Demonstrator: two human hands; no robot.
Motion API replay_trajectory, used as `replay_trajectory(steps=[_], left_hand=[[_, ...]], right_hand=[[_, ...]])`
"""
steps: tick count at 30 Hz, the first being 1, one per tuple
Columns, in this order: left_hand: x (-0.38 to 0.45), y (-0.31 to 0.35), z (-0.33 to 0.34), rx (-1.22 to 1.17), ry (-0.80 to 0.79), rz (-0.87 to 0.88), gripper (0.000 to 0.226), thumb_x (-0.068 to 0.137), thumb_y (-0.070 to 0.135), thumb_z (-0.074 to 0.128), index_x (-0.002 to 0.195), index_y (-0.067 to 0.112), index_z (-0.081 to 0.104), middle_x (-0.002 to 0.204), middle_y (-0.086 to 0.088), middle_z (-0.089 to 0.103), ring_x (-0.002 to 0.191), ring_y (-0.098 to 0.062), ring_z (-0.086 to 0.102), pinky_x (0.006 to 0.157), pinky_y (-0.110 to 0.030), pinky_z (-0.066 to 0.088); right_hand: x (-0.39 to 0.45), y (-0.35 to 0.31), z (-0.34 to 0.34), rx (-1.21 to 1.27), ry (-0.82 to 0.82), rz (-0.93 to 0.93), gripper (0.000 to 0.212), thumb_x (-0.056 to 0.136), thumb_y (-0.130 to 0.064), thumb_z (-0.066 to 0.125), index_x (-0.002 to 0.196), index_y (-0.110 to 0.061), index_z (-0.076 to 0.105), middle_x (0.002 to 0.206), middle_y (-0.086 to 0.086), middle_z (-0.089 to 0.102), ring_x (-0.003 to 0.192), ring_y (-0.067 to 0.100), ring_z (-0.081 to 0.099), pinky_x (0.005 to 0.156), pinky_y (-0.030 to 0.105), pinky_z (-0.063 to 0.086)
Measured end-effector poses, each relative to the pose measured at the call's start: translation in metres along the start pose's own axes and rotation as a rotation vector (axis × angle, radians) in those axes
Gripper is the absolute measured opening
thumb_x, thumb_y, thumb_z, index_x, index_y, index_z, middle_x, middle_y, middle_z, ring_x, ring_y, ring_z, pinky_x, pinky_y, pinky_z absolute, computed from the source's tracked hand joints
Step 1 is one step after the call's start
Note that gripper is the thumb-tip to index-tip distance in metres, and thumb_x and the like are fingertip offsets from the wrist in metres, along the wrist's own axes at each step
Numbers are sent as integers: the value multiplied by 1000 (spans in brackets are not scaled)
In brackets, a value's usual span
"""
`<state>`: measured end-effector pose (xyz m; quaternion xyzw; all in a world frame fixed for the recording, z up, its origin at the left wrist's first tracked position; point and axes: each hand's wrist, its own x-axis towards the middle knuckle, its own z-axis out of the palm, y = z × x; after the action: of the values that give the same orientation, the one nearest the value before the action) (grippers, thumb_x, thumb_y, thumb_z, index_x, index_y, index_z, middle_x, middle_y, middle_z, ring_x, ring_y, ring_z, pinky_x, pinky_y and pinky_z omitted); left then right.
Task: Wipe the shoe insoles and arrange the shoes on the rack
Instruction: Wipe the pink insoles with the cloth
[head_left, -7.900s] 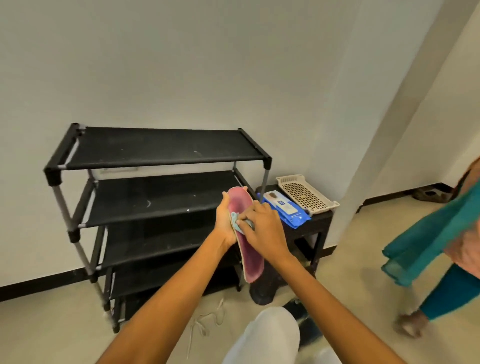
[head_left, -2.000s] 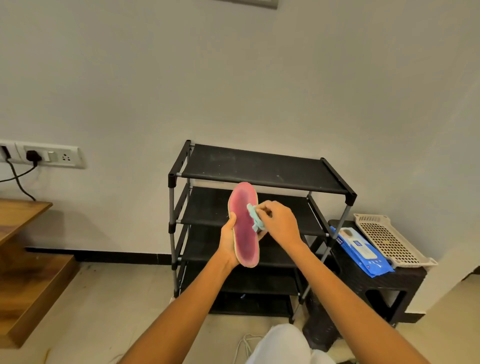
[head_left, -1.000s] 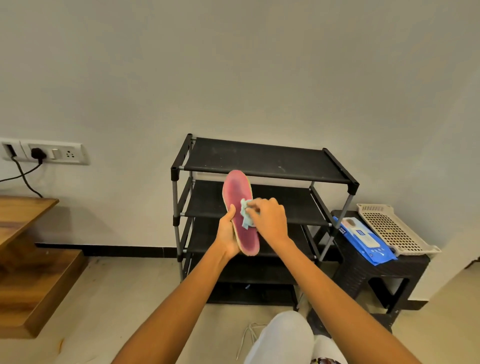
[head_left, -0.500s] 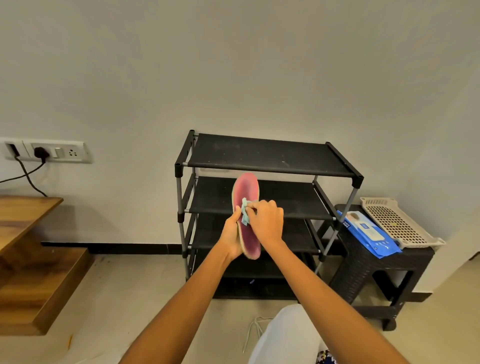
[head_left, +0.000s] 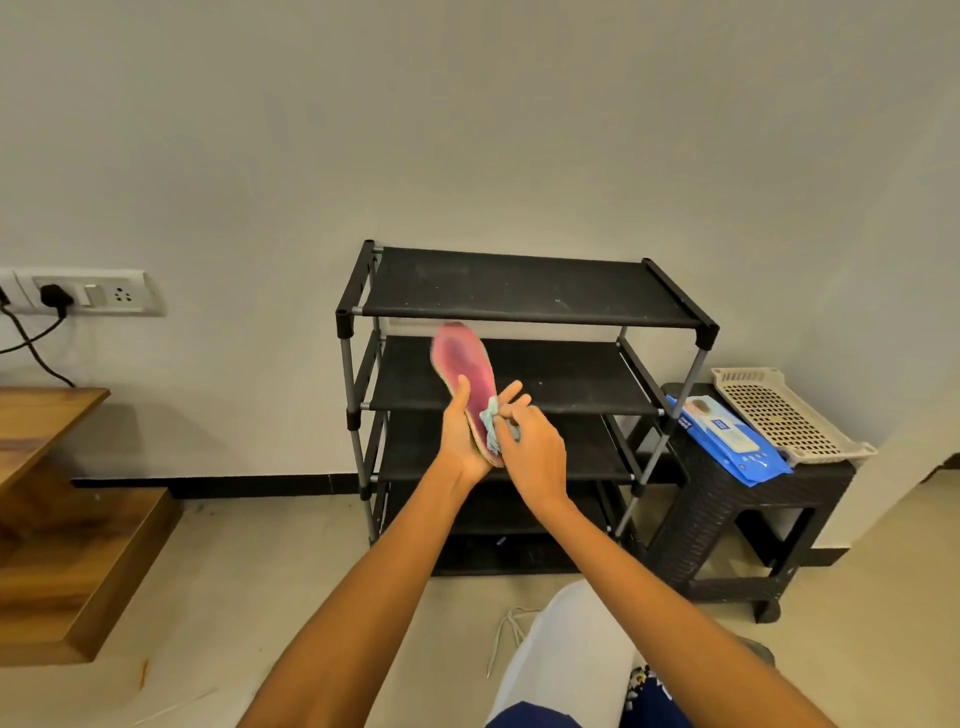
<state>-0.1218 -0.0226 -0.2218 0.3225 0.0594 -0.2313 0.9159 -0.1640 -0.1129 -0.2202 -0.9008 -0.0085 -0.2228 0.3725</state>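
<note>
Insole (head_left: 464, 371), pink, sits upright in front of the rack (head_left: 524, 291), toe end up and level with the second shelf. I see the left hand (head_left: 460, 436) cupped around its lower half from behind, thumb laid along the pink face, heel end resting in the palm. Right hand (head_left: 532, 447) pinches a small pale-blue wipe (head_left: 490, 423) against the insole's lower right edge; thumb and curled fingers close on the wipe, index and middle fingers stick out straighter past it. Both forearms reach up from the lower edge of the view.

Rack: black, four shelves showing, all bare, standing against the wall. Just right of it a dark stool (head_left: 727, 519) carries a blue pack (head_left: 727, 441) of wipes and a beige perforated tray (head_left: 784, 415), the two touching. White lace (head_left: 506, 634) lies on the floor below the rack, beside my white-clad knee. Wooden steps (head_left: 62, 545) at far left; wall socket (head_left: 88, 296) above them with a black plug in it.
</note>
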Motion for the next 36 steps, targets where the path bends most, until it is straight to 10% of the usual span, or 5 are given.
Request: replay_trajectory(steps=[5,13,19,28,36], left_hand=[[-1,-20,3,-29,45,61,41,95,46,45,107,11,62,92,-10,69,86,-22,68,76,-35,57],[-6,-9,-21,-106,-13,88,46,97,47,38,99,7,59,79,-11,69,73,-23,70,67,-33,59],[-10,-20,-16,-88,-62,92,42,99,41,36,114,9,60,99,-13,70,88,-24,70,74,-36,59],[-2,-17,-42,-132,26,68,51,97,49,35,114,5,55,86,-14,72,84,-25,71,69,-34,59],[-8,-23,-24,-169,10,87,42,100,41,35,105,9,62,87,-11,71,77,-22,70,64,-31,59]], right_hand=[[13,-1,2,-88,10,68,22,94,-30,53,102,-13,65,98,3,62,90,12,57,68,21,45],[-4,-2,-16,-206,-172,-421,16,88,-26,60,85,-18,74,83,0,69,80,11,57,72,37,48],[35,4,-14,-233,-113,-86,22,92,-29,54,103,-15,66,96,2,68,89,18,59,83,33,40],[-17,-5,1,-198,-214,-375,20,85,-25,57,77,-18,74,73,-2,69,68,11,59,68,34,48],[15,-3,-1,-361,-170,-152,20,93,-26,54,100,-17,70,94,2,68,87,18,58,78,36,47]])
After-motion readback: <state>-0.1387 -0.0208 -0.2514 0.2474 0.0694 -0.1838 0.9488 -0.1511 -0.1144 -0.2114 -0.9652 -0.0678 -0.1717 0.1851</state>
